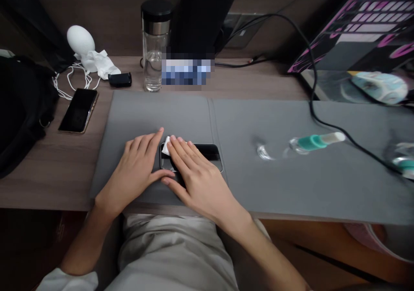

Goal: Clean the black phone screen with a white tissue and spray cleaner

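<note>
two hands are at one phone, right fingers on one white wipe.

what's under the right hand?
Under the right hand: a white wipe, its edge showing, and part of a dark phone. Whatever the palm and fingers cover can't be seen.

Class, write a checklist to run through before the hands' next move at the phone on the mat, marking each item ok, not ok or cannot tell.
1. Phone lying flat on the grey mat: ok.
2. White wipe under the right hand's fingers: ok.
3. Whole screen in view: not ok, the right hand covers part.
4. Left hand touching the phone: cannot tell; its thumb is at the near edge.
5. Black cable clear of the phone: ok.
6. Teal-collared bottle upright: cannot tell, blurred.
</note>
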A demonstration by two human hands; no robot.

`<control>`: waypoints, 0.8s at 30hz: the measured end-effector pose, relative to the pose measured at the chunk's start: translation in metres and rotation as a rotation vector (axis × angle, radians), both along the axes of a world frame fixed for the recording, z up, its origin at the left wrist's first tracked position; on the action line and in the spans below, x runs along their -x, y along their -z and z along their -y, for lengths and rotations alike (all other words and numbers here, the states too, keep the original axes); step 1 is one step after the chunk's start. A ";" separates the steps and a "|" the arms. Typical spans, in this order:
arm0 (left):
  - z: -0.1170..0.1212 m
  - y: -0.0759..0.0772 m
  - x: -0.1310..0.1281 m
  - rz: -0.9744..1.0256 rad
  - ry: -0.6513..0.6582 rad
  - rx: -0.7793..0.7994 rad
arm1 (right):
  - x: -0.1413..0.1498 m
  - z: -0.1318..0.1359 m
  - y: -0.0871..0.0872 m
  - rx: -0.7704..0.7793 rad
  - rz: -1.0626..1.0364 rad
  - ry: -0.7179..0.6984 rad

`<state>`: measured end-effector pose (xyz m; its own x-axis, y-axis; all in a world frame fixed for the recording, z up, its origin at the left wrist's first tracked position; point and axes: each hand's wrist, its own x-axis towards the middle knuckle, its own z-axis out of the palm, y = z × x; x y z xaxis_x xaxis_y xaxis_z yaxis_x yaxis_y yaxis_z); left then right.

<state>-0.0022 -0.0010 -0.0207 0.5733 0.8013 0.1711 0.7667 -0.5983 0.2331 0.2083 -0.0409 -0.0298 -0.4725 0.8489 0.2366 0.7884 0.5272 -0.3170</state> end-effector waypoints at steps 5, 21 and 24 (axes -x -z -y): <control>0.000 -0.003 0.001 -0.004 0.022 -0.007 | 0.005 -0.001 -0.001 0.020 -0.031 -0.035; 0.000 -0.010 0.001 -0.077 0.057 0.008 | 0.005 0.014 -0.007 0.037 -0.042 -0.118; -0.001 -0.010 0.001 -0.094 0.072 0.000 | 0.003 0.018 -0.007 0.038 -0.049 -0.124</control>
<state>-0.0034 -0.0003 -0.0110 0.6429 0.7575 0.1136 0.7403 -0.6525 0.1619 0.2053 -0.0592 -0.0231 -0.5630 0.7937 0.2304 0.7013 0.6063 -0.3749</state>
